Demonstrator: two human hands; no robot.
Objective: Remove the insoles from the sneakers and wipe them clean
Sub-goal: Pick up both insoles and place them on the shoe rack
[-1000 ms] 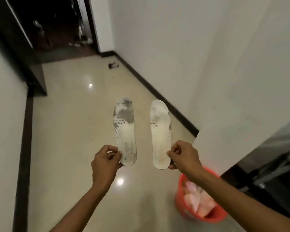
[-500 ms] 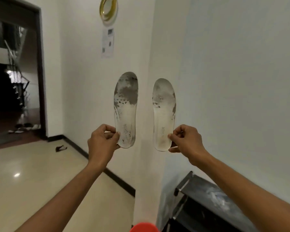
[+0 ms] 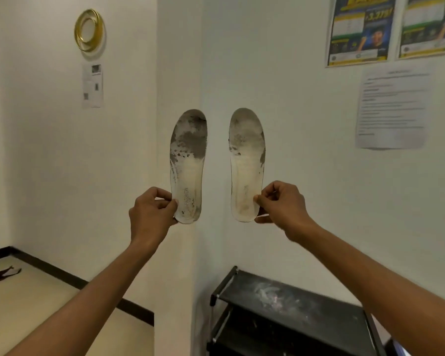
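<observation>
Both bare arms reach forward over a dark rack point(image 3: 293, 307) standing against the wall, the left hand point(image 3: 149, 214) pinching the heel edge of the left insole point(image 3: 188, 165) and the right hand point(image 3: 283, 206) pinching the heel edge of the right insole point(image 3: 247, 163). The two insoles stand upright, toes up, side by side but apart, both whitish with grey grime across the forefoot, heavier on the left one. Behind them the white wall point(image 3: 293, 98) carries a gold ring point(image 3: 89, 29), a small notice point(image 3: 92, 84), two posters point(image 3: 360, 29) and a printed sheet point(image 3: 393, 106).
</observation>
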